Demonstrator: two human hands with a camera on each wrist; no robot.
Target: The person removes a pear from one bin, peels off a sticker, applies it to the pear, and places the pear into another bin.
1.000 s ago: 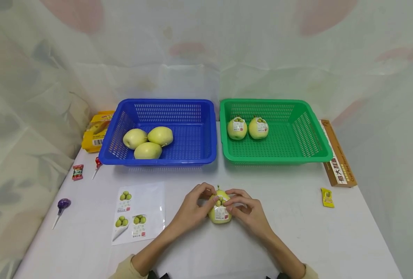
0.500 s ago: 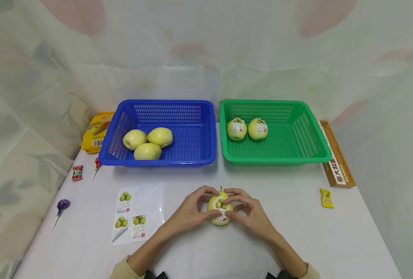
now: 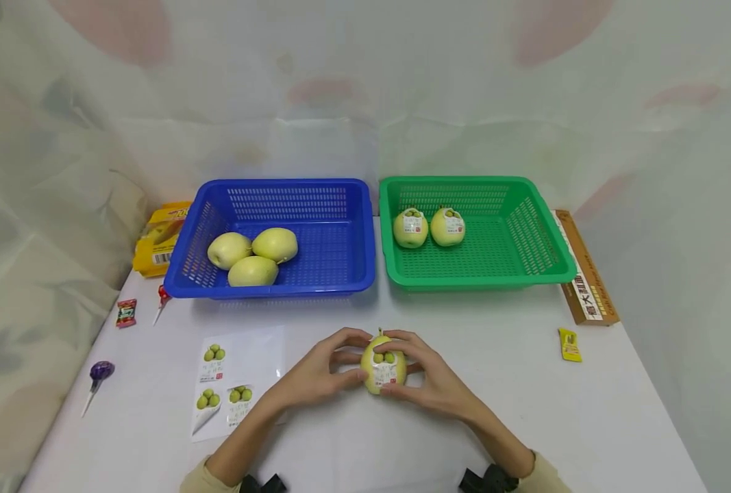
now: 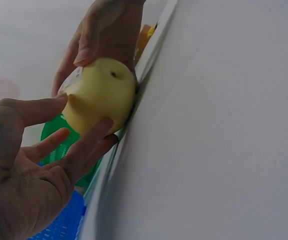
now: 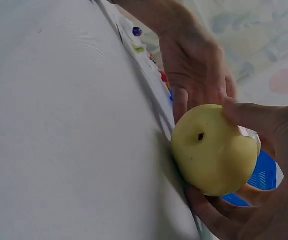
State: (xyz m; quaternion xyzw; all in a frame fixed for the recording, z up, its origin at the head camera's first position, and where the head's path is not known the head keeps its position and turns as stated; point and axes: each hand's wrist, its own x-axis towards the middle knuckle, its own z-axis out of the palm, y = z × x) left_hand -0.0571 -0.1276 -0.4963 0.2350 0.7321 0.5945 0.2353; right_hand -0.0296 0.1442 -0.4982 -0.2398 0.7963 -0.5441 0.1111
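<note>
Cupping a round yellow-green pear with a paper label (image 3: pixel 383 370) on the white table (image 3: pixel 525 418), the left hand (image 3: pixel 316 373) and right hand (image 3: pixel 429 380) are curling fingers around its sides.

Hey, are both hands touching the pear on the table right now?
Touching. The head view shows the left hand and right hand wrapped round the pear; both wrist views show fingers pressed on its skin.

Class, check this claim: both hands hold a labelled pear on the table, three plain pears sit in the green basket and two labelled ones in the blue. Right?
Not quite: the baskets are swapped. The head view shows three plain pears in the blue basket and two labelled pears in the green basket.
</note>
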